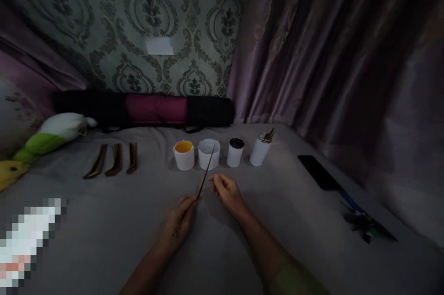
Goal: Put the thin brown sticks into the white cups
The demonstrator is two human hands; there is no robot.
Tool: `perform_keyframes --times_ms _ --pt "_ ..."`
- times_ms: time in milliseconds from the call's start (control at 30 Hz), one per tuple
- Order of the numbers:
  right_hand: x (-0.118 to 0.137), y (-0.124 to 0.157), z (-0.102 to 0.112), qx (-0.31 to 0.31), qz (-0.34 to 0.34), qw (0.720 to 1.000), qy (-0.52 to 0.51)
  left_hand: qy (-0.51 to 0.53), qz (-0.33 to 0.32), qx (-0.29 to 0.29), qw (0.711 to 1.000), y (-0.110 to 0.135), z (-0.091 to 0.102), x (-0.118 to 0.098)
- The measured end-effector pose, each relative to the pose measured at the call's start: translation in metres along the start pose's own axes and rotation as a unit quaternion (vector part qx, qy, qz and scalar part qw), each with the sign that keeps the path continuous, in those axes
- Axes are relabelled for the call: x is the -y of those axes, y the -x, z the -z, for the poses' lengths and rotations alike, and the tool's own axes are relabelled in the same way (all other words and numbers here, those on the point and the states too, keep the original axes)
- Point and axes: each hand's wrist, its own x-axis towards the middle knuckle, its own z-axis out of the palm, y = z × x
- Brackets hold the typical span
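My left hand (pixel 178 221) is closed round the lower end of a thin brown stick (pixel 206 173). The stick slants up and to the right, its tip appearing in front of a white tub (pixel 208 155) with pale contents. Just right of the stick, apart from it, my right hand (pixel 226 191) has its fingers curled together; whether anything small is between them cannot be made out. Beyond the hands stand a white tub of orange-yellow contents (pixel 184 156), a white container with a dark top (pixel 235 152) and a white jar (pixel 260 150) holding several thin brown sticks (pixel 269 134).
Three bent brown bundles (pixel 114 161) lie on the grey sheet at left, near plush toys (pixel 52 133). A black and maroon roll (pixel 156 109) lies along the wall. A black phone-like slab (pixel 317 172) and dark clutter (pixel 362 223) are at right. Pixelation covers the lower left.
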Motion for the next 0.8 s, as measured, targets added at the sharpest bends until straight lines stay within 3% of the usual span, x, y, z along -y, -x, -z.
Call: perform_keyframes --times_ms 500,800 --pt "0.0038 0.0020 0.0014 -0.028 0.015 0.999 0.017 -0.062 -0.035 0.024 0.997 0.0038 -0.0039 -0.0038" --pt "0.0017 0.0012 0.0017 -0.028 0.025 0.999 0.032 -0.057 0.002 -0.002 0.998 0.0031 -0.0034 -0.0054"
